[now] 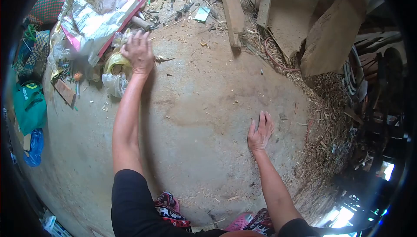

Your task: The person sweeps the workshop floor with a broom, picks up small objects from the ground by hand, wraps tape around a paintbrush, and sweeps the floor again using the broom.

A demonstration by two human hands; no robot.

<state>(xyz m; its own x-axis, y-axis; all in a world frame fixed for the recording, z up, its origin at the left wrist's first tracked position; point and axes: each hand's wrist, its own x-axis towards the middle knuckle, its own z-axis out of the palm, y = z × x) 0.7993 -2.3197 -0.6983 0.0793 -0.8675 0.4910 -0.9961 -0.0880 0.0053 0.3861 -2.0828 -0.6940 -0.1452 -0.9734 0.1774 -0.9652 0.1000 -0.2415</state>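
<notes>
My left hand reaches forward with its fingers spread and nothing visible in them. It is beside a yellowish plastic bag and a clear plastic bag; whether it touches them I cannot tell. Just beyond lies a white woven sack with pink edging, and the end of a grey cylinder shows by it. Low on the right, my right hand is held over the concrete floor, thumb and fingers apart, holding nothing. Wood shavings are scattered around both hands.
Wooden boards and a large wood slab lean at the back right. A heap of shavings lines the right side. At left are a green bag, a blue plastic bag and a small wooden block.
</notes>
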